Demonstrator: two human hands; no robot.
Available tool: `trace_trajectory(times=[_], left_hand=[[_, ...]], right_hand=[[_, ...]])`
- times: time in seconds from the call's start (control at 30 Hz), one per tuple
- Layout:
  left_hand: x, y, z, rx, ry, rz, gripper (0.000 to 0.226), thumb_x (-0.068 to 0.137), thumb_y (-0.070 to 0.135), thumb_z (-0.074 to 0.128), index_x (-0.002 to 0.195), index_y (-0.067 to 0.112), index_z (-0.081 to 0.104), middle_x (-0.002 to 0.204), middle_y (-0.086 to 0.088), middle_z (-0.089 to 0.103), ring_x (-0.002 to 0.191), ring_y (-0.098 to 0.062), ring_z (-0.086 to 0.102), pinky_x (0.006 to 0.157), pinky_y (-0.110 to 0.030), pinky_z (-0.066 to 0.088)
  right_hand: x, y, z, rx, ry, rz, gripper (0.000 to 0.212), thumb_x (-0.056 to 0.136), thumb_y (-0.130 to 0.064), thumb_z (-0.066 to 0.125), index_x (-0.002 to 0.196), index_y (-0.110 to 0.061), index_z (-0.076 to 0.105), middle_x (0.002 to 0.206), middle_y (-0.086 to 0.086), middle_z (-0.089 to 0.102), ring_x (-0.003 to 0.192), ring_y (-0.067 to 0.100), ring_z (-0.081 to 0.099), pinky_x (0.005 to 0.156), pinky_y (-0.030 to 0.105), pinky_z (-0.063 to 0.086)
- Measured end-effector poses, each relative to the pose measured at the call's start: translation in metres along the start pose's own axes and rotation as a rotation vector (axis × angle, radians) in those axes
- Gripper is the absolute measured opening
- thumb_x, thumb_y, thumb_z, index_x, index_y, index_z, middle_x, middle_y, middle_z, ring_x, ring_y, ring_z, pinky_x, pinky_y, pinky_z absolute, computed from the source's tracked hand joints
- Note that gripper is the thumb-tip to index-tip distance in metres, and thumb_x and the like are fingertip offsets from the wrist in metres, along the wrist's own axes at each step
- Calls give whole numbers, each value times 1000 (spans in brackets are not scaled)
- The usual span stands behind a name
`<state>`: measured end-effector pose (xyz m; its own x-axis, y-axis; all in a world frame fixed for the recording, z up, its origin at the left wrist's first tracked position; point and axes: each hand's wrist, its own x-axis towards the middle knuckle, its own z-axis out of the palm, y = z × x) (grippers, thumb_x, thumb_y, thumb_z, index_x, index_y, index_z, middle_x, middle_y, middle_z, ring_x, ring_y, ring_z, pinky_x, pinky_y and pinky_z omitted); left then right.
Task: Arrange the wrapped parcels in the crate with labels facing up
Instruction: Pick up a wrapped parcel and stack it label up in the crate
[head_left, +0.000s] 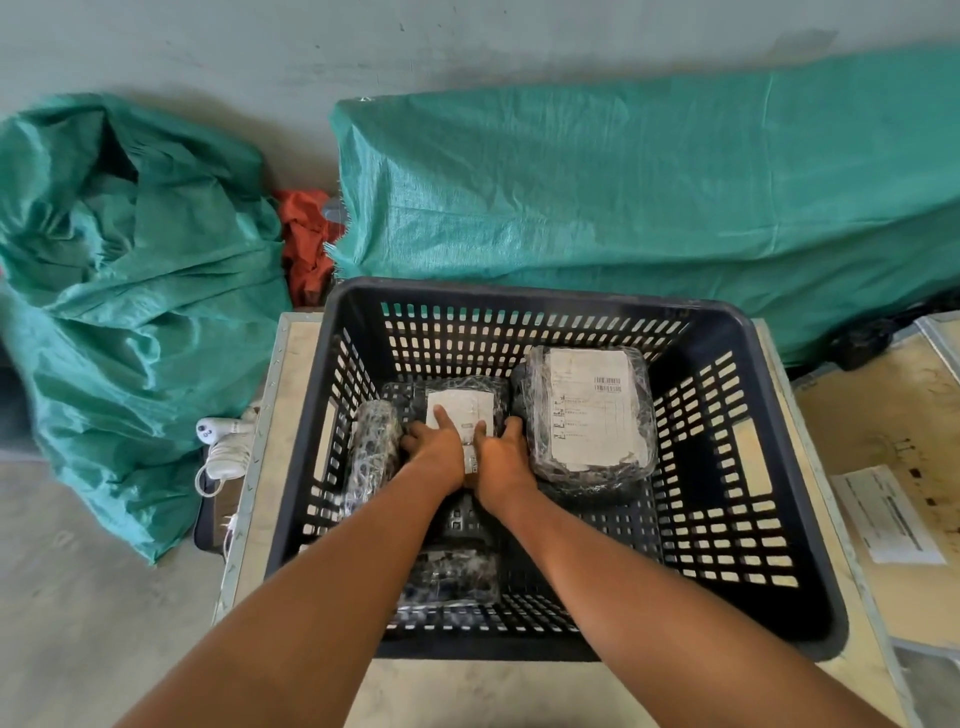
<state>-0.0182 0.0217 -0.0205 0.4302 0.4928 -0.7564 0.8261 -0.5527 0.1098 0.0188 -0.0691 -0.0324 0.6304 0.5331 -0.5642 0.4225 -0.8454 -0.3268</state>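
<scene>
A black slotted crate (769, 467) stands on a wooden box. Inside it, both my hands rest on a middle wrapped parcel (462, 397) whose white label faces up. My left hand (434, 447) grips its left side with fingers spread over the label. My right hand (501, 457) holds its right side. To the right lies a large wrapped parcel (589, 410) with its label up. A narrow parcel (371, 449) with no label showing sits at the left. Another wrapped parcel (449, 574) lies near the front, partly under my arms.
Green woven sacks lie at the left (119, 291) and along the wall behind the crate (623, 187), with an orange cloth (306, 239) between them. A white controller (223, 447) sits on the floor to the left. Paper sheets (891, 514) lie on a board at the right.
</scene>
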Motion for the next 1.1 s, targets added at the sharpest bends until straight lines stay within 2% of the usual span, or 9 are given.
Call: trace_trajectory(times=[0.23, 0.33, 0.4, 0.5, 0.6, 0.7, 0.8, 1.0, 1.1], left_hand=[[-18, -18, -23, 9, 95, 163, 79, 97, 5, 55, 160, 6, 8, 148, -26, 41, 130, -35, 51, 106, -40, 46], [-44, -23, -34, -8, 111, 246, 78, 95, 5, 61, 159, 7, 17, 154, -28, 34, 138, -36, 43, 108, -39, 43], [-65, -30, -50, -86, 175, 358, 84, 92, 9, 69, 160, 14, 21, 163, -24, 24, 147, -35, 32, 113, -39, 39], [-101, -59, -82, -269, 392, 512, 74, 89, 15, 75, 153, 25, 41, 159, -6, 40, 138, -22, 47, 106, -24, 33], [-137, -104, -100, -392, 646, 624, 57, 89, 18, 76, 142, 29, 57, 153, 0, 48, 140, -22, 45, 115, -35, 32], [-159, -146, -96, -470, 796, 570, 54, 90, 29, 74, 141, 35, 58, 156, -1, 42, 143, -29, 35, 113, -51, 34], [-164, -173, -76, -533, 693, 488, 60, 90, 39, 73, 146, 41, 50, 160, -4, 36, 147, -29, 31, 115, -53, 32], [-155, -192, -45, -474, 609, 450, 62, 93, 46, 65, 150, 48, 40, 157, -17, 40, 149, -29, 27, 119, -48, 25], [-148, -194, -46, -438, 595, 430, 61, 93, 53, 61, 149, 53, 37, 158, -15, 38, 150, -30, 23, 119, -48, 25]], right_hand=[[-2, 1, -2, 84, 6, 0, 89, 87, -12, 80, 160, -13, 29, 165, 20, -5, 146, 39, 35, 120, 29, 28], [-7, 2, -5, 151, -6, -14, 85, 90, -7, 76, 160, -13, 29, 166, 22, -7, 148, 39, 32, 120, 27, 24], [-13, 1, -10, 198, -22, -10, 86, 90, -13, 76, 161, -14, 28, 165, 23, 2, 145, 38, 37, 119, 27, 24], [-21, -4, -23, 269, 2, -55, 78, 89, -23, 78, 155, -12, 38, 154, 21, 33, 134, 35, 50, 115, 30, 32], [-27, -16, -35, 332, 47, -122, 69, 93, -28, 75, 153, -15, 44, 153, 15, 46, 135, 30, 51, 109, 30, 38], [-37, -36, -42, 456, 98, -233, 60, 94, -30, 72, 150, -22, 49, 153, 9, 49, 132, 29, 56, 106, 32, 41], [-49, -62, -39, 591, 17, -322, 63, 93, -41, 73, 150, -28, 48, 158, 3, 45, 142, 23, 46, 111, 41, 44], [-60, -85, -7, 413, -77, -476, 76, 89, -39, 78, 155, -27, 43, 159, 4, 44, 145, 25, 43, 112, 32, 37], [-60, -79, -3, 478, -187, -383, 70, 88, -42, 77, 149, -45, 43, 162, -1, 33, 129, 34, 56, 79, 39, 63]])
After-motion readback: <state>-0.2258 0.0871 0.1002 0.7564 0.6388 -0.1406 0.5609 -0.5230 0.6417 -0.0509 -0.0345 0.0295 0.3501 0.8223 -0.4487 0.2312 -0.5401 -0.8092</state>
